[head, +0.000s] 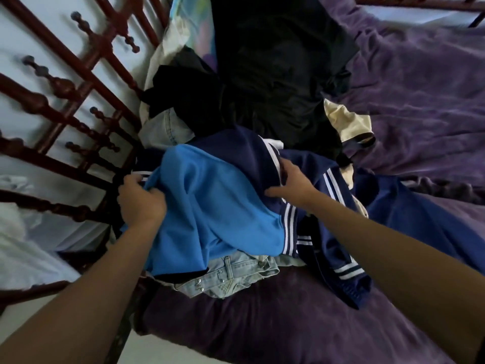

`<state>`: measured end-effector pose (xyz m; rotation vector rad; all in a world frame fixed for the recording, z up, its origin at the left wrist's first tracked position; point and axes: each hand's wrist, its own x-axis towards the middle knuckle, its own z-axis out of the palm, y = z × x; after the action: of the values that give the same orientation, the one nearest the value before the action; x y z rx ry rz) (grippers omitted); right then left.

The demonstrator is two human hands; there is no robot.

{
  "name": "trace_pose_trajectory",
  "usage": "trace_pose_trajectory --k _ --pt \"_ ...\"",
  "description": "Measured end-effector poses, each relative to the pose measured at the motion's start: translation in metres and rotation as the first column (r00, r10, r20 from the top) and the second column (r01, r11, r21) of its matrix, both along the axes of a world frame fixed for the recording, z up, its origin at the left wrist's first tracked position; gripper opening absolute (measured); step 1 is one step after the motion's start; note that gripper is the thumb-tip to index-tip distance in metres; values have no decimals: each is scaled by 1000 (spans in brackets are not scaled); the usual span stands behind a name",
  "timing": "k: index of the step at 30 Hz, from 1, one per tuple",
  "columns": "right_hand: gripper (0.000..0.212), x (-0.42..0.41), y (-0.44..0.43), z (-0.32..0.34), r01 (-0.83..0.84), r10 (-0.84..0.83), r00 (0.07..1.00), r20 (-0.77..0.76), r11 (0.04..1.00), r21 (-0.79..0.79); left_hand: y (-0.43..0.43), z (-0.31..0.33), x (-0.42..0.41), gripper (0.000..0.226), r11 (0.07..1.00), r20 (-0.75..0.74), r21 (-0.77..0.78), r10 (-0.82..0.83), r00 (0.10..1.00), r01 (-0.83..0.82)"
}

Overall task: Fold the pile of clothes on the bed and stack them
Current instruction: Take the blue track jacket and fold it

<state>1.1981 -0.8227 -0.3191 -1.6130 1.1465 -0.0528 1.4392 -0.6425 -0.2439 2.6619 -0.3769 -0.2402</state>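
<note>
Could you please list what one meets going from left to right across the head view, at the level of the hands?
In order: bed frame → left hand → blue garment → right hand → purple bedspread.

A crumpled purple blanket [414,82] spreads beside a dark red wooden railing [39,102] with turned spindles; a pastel pillow [187,27] rests against it.

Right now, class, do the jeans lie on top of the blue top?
No, the jeans lie beneath the blue top, poking out under its lower edge.
</note>
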Motion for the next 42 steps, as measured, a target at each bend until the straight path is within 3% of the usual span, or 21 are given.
trace_pose_trajectory --k 1,3,5,7,10,12,14,16,18,20,22,25,27,29,32,33,35,37,38,40,42 --pt "89 -7 5 -10 -12 3 993 -120 997 -71 -2 0 -12 41 993 93 -7 -113 989 114" --pt "64 -19 13 -23 61 -74 970 -230 996 -62 -8 -2 -40 48 910 245 -24 -396 885 414" --pt "26 -28 18 -26 184 -169 970 -172 980 72 -21 -5 -66 48 788 312 -23 -580 753 616" --pt "15 -38 18 -17 201 -192 979 -68 965 167 -36 -8 -85 60 670 328 68 -715 618 739" --pt "14 -62 18 20 89 -107 991 84 976 199 -58 -8 -98 95 422 180 381 -906 382 823" --pt "12 -81 19 52 30 -65 984 166 979 201 -69 -5 -102 77 292 11 486 -944 328 824" --pt "5 -100 23 85 2 -61 964 259 975 224 -76 2 -106 39 300 -3 457 -941 338 837" --pt "11 -114 29 112 -20 -52 948 315 975 223 -76 21 -109 24 416 91 251 -909 406 874" --pt "14 -120 34 131 -30 -38 942 334 981 194 -75 55 -111 20 480 231 8 -854 466 877" --pt "16 -116 42 141 -31 -5 954 301 993 116 -70 95 -111 21 441 315 -77 -840 441 894" --pt "21 -101 54 148 -33 28 969 246 999 17 -56 133 -109 14 397 334 -139 -844 420 907" --pt "18 -67 79 164 -60 92 950 298 992 -115 -24 184 -97 12 415 320 -326 -797 512 849" --pt "45 -43 98 176 -91 172 931 323 963 -252 1 223 -85 21 440 359 -410 -728 585 799" --pt "71 -21 116 187 -9 136 957 258 899 -438 30 262 -71 21 444 392 -485 -659 641 753" --pt "75 4 137 214 331 -131 932 338 685 -649 79 303 -43 14 429 392 -559 -617 682 710" --pt "82 9 140 224 334 -148 939 312 613 -716 96 312 -36 15 420 388 -582 -610 691 697" --pt "95 21 148 238 130 -89 991 97 555 -822 129 324 -24 14 382 359 -657 -600 715 650" --pt "71 26 148 244 -3 -81 995 -63 591 -807 144 327 -12 16 364 324 -715 -584 745 597" --pt "49 29 153 250 32 -95 995 -41 661 -750 157 330 -4 20 366 317 -728 -569 759 579" --pt "27 28 164 269 288 -178 950 255 817 -501 182 332 14 22 401 305 -720 -552 776 567" --pt "31 14 169 298 452 -285 808 515 861 -233 205 324 32 9 492 299 -648 -537 789 581"
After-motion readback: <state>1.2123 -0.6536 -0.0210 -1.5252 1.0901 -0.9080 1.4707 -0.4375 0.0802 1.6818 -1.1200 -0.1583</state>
